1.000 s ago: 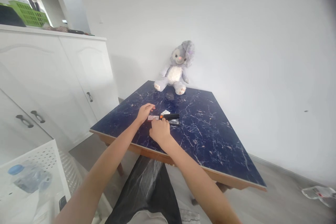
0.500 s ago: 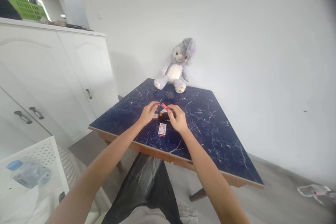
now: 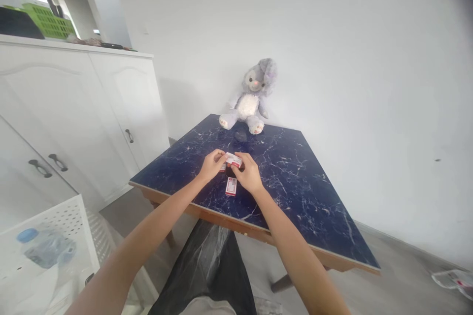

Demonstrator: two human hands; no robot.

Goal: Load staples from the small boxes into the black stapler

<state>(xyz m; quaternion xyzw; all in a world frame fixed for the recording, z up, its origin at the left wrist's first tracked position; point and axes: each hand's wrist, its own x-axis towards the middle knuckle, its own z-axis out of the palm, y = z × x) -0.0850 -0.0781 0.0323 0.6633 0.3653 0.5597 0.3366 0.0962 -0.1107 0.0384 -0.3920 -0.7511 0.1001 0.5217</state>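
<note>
A person's left hand [image 3: 213, 164] and right hand [image 3: 249, 172] are pinching a small red-and-white box [image 3: 234, 160] between them, thumbs and fingers closing on its left and right ends above a blue marbled tabletop [image 3: 295, 202]. The box is looking light and fairly stiff, probably thin card that a hard squeeze could dent; its smooth faces may be a little slippery, so its short ends are likely offering the surest hold. A second box [image 3: 231, 187] is lying on the near side, apart from the hands, while a third box [image 3: 222, 168] is showing only in part beside the left hand. A dark object [image 3: 230, 173], mostly hidden, is crowding the space between the hands. At the far edge, a plush rabbit [image 3: 248, 106] is sitting well apart; a white cabinet [image 3: 118, 93] is standing left.
</note>
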